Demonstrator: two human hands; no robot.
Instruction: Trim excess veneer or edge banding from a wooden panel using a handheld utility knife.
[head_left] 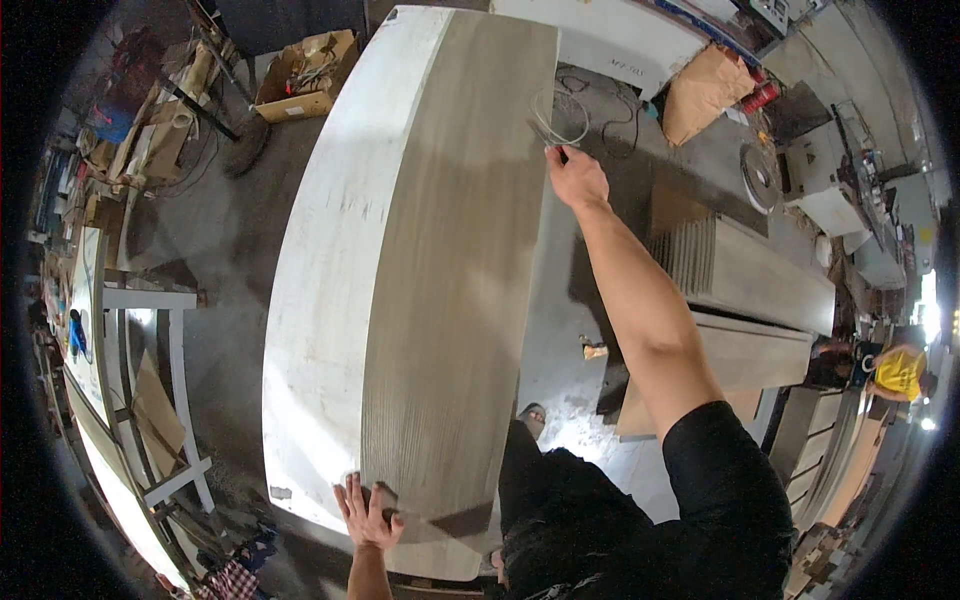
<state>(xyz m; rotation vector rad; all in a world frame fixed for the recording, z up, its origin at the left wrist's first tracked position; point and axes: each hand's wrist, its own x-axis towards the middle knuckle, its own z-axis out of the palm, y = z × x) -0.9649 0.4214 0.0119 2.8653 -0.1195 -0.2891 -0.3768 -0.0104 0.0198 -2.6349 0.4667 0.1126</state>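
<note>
A long wood-grain panel (455, 250) lies lengthwise in front of me, on top of a white board (325, 260) that shows along its left side. My left hand (368, 515) rests with fingers spread at the near end, across the seam between panel and board. At the far right edge of the panel, my right hand (578, 180) is closed in a pinch. Just beyond its fingertips curls a thin pale looped strip (568, 118). What exactly the right fingers hold is too small to make out.
To the right, wood-grain panels (765, 275) are stacked low. A cardboard box (308, 78) with odds and ends stands at the far left, and a white frame stand (150, 300) is at left. Brown paper (705, 95) lies far right. A person in yellow (898, 372) is at the right rim.
</note>
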